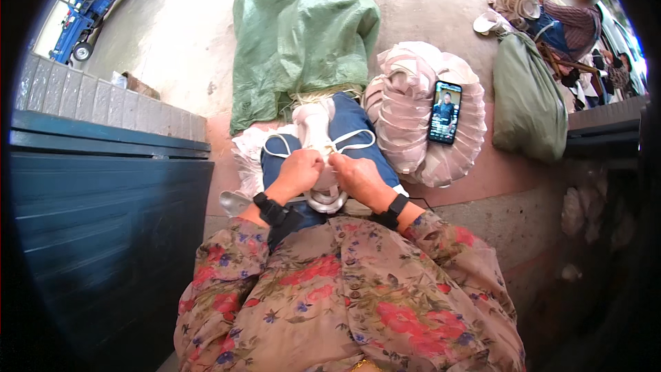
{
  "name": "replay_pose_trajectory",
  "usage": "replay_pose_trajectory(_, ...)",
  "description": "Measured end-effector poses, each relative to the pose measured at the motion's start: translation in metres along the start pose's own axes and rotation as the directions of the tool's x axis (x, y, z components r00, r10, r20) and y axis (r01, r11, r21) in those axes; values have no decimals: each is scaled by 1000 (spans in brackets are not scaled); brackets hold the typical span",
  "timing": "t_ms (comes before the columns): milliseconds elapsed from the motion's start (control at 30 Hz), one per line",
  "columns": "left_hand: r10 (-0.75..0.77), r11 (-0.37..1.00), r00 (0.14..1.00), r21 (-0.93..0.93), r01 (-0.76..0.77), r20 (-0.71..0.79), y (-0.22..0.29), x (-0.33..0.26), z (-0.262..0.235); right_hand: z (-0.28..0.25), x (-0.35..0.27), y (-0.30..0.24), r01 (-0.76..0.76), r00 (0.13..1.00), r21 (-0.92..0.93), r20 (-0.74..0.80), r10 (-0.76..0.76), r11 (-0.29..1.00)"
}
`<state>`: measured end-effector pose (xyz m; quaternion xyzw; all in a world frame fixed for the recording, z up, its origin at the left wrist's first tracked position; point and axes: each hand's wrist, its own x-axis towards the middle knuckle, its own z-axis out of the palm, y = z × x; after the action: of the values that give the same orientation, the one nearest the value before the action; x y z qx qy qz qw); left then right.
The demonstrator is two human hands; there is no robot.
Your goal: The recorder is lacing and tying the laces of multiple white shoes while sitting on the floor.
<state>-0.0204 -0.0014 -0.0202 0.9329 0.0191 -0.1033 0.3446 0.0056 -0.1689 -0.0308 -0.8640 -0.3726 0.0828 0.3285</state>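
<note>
My left hand [301,169] and my right hand [358,178] meet over my lap, both closed in a pinch. Between them is a thin white cord [355,146], whose loops spread out to either side over my blue-covered thighs. A pale pinkish-white fabric piece [313,124] lies lengthwise under the cord, stretching away from me. Just below my fingers, a rounded, shiny whitish form [326,201] sits close to my body. My fingertips hide the exact spot where cord and fabric meet.
A large green woven sack [303,27] stands ahead. On the right, bundled pinkish-white pieces [399,110] carry a lit phone [445,112]. Farther right are an olive sack [527,96] and another person [575,24]. A blue panel [110,227] borders the left; more pale pieces [248,158] lie beside my leg.
</note>
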Motion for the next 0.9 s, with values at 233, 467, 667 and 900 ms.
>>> replay_pose_trajectory(233, 194, 971, 964, 175, -162, -184, 6, -17, 0, 3, 5, -8, 8, 1000, 9, 0, -8, 1000)
replay_pose_trajectory(467, 93, 991, 972, 117, -69, -216, 10, -16, 4, 10, 5, -6, -48, 997, 112, -60, 55, 992)
replay_pose_trajectory(667, 93, 995, 968, 50, -84, -233, 6, -16, 8, 10, 12, -2, -162, 983, 307, -36, 181, 938)
replay_pose_trajectory(900, 312, 942, 901, 219, -253, -300, 29, -10, -11, -21, 30, 3, -291, 905, 643, -57, 422, 709)
